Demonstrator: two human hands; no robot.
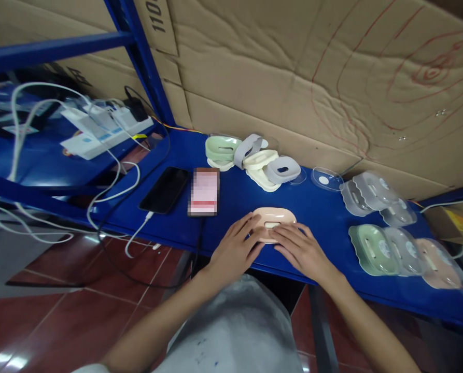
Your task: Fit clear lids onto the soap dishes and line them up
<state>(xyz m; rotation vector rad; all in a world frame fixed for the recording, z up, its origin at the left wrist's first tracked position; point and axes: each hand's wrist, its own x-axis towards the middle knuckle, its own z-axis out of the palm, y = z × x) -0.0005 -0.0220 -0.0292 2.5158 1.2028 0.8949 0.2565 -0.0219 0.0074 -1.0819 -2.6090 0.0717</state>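
Observation:
A peach soap dish [275, 213] with a slot in its middle lies at the front edge of the blue table, and a pale piece shows through the slot. My left hand [237, 243] holds its left side, fingers on the rim. Across the right side and front, the fingers of my right hand [303, 250] rest on the dish near the slot. My hands hide both ends of the dish.
Loose parts lie at the back: a green dish [220, 148], a grey tray [283, 170], a clear lid [326, 178]. Lidded soap dishes [375, 248] sit right. Left are a black phone [165, 190], a lit phone [205, 191], white cables [136, 238] and a power strip [95, 142].

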